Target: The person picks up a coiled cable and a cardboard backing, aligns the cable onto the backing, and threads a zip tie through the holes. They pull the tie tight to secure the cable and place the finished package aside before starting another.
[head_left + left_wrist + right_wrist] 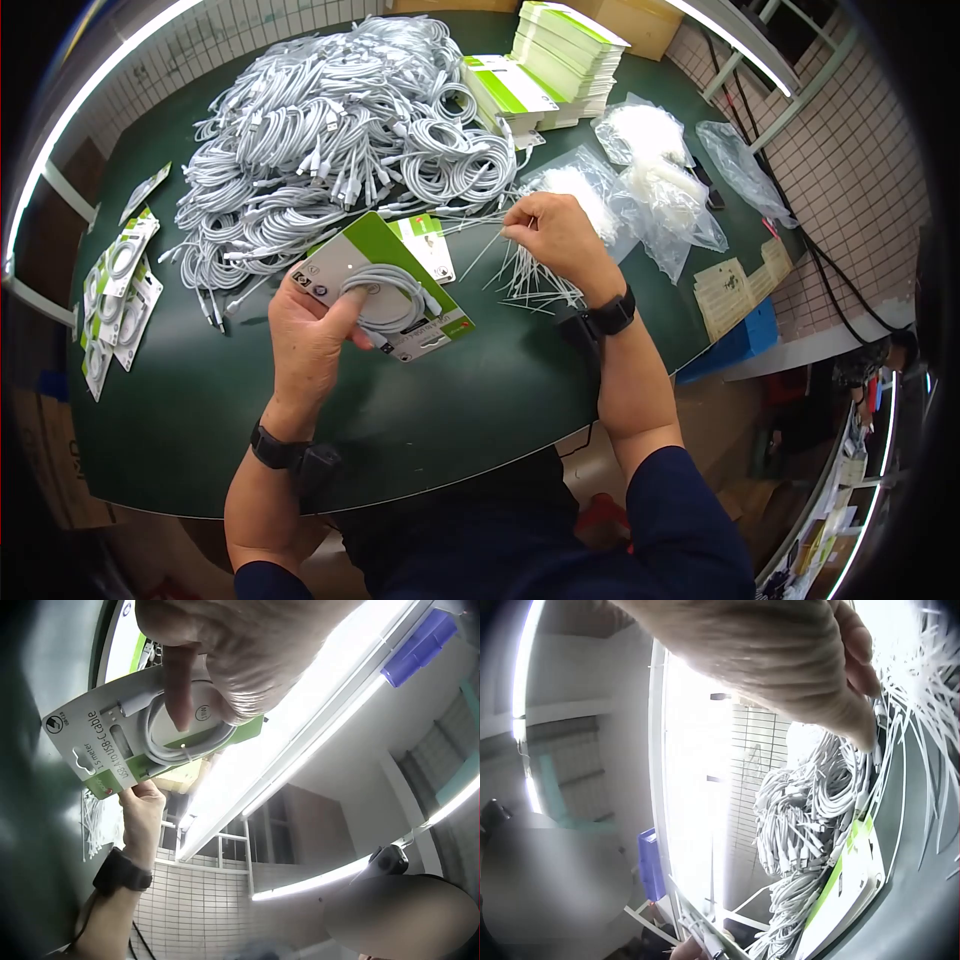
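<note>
My left hand holds a green and white retail card tilted above the table. A coiled light grey cable lies against the card's face, with my thumb over the coil. The left wrist view shows "USB-A to USB-C cable" printed on the card. To the right, my right hand pinches a thin white cable tie between thumb and fingertips. Loose white cable ties spread beneath that hand. Behind the held card, another green and white card lies on the table.
A big heap of coiled grey cables covers the table's back. Stacked cards stand behind at right, near plastic bags of white ties. Carded cables are piled at the left edge of the green table.
</note>
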